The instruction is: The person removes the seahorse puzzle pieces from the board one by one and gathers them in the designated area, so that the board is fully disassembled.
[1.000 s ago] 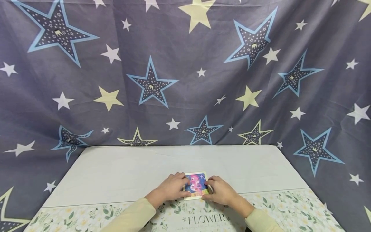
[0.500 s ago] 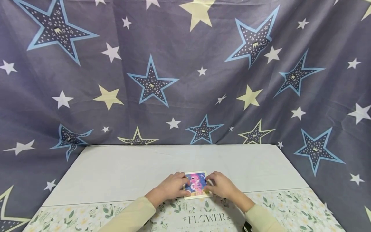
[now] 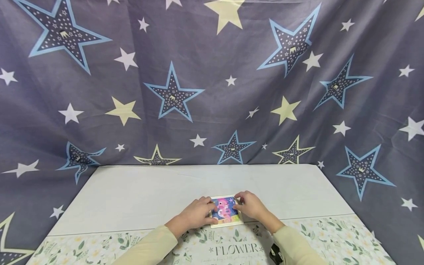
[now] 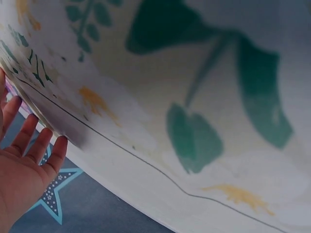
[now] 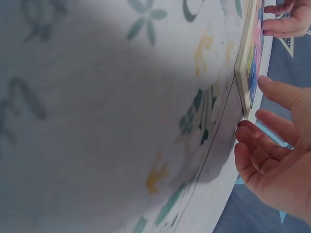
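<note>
Grey-purple curtain (image 3: pixel 228 114) printed with stars hangs beyond the picture board (image 3: pixel 226 211) in the head view, and the table covering (image 3: pixel 149 191) under the board is white on the far side, flowered on the near side. Square and pale-bordered, with a pink figure on blue, the board lies where white meets flowers. At its left edge rests the left hand (image 3: pixel 194 213), thumb by the near corner, fingers gently bent rather than clenched. By its right edge, toward the far corner, is the right hand (image 3: pixel 251 207). FLOWER lettering (image 3: pixel 236 250) sits just nearer the person than the board.

From the left wrist, only a sliver of the board shows, beside the left fingers, which are extended and slightly spread; large green leaves (image 4: pixel 194 138) are printed away from it.

From the right wrist, the board's thick pale edge is visible. The right thumb reaches its corner, though contact is hard to tell; the other fingers curve loosely beside it, gripping nothing. Left fingertips appear at the board's opposite side.
</note>
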The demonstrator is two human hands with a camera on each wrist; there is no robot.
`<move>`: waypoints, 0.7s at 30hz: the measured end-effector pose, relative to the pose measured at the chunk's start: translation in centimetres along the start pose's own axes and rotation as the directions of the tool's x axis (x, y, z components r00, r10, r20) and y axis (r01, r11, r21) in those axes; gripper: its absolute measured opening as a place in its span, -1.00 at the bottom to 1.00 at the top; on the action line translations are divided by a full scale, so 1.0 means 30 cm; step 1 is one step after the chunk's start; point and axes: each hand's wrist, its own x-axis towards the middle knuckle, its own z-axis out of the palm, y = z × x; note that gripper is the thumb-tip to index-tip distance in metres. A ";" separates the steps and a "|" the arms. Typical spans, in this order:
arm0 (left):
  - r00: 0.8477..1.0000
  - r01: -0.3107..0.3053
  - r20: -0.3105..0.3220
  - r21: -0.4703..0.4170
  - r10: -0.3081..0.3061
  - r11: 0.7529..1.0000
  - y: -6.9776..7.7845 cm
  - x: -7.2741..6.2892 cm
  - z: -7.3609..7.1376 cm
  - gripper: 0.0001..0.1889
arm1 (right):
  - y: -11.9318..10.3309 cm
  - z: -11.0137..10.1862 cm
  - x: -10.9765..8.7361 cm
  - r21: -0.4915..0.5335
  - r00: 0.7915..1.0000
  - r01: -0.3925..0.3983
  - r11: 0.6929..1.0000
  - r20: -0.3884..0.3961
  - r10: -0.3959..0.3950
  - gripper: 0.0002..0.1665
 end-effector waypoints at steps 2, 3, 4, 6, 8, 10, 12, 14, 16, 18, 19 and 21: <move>1.000 0.003 0.003 -0.004 -0.003 1.000 -0.001 0.000 0.000 -0.53 | -0.002 0.001 0.006 0.001 1.000 -0.008 1.000 0.003 0.008 -0.59; 1.000 0.005 0.004 -0.006 -0.005 1.000 -0.001 -0.001 0.001 -0.53 | -0.003 0.002 0.008 0.003 1.000 -0.013 1.000 0.004 0.013 -0.59; 1.000 0.007 0.006 -0.007 -0.007 1.000 -0.002 -0.001 0.002 -0.53 | -0.004 0.004 0.010 0.005 1.000 -0.015 1.000 0.005 0.015 -0.58; 1.000 0.008 0.006 -0.004 -0.008 1.000 -0.003 -0.001 0.003 -0.53 | -0.005 0.005 0.013 0.018 1.000 -0.021 1.000 0.006 0.021 -0.57; 1.000 0.009 0.002 -0.002 -0.009 1.000 -0.003 -0.001 0.003 -0.53 | -0.004 0.008 0.016 0.030 1.000 -0.025 0.999 0.006 0.025 -0.56; 1.000 0.009 -0.003 0.001 -0.009 1.000 -0.001 -0.002 0.003 -0.53 | 0.000 0.014 0.019 0.037 1.000 -0.027 0.999 0.009 0.027 -0.55; 1.000 0.009 -0.008 0.002 -0.009 1.000 0.001 -0.003 0.001 -0.54 | 0.006 0.020 0.023 0.041 0.999 -0.030 0.999 0.016 0.029 -0.54; 1.000 0.008 -0.008 0.004 -0.008 1.000 0.002 -0.004 0.001 -0.54 | 0.010 0.025 0.025 0.042 0.999 -0.036 0.998 0.022 0.035 -0.52; 1.000 0.008 -0.004 0.005 -0.008 1.000 0.001 -0.003 0.003 -0.54 | 0.012 0.027 0.026 0.041 0.999 -0.041 0.998 0.027 0.040 -0.52; 1.000 0.008 -0.001 0.005 -0.008 1.000 0.001 -0.001 0.004 -0.54 | 0.013 0.028 0.027 0.040 0.999 -0.043 0.998 0.028 0.042 -0.51; 1.000 0.008 0.001 0.006 -0.008 1.000 0.000 -0.001 0.005 -0.54 | 0.011 0.029 0.027 0.040 0.999 -0.042 0.998 0.027 0.041 -0.52; 1.000 0.008 0.005 0.005 -0.008 1.000 0.001 -0.001 0.006 -0.54 | 0.010 0.030 0.028 0.042 0.999 -0.041 0.998 0.026 0.040 -0.52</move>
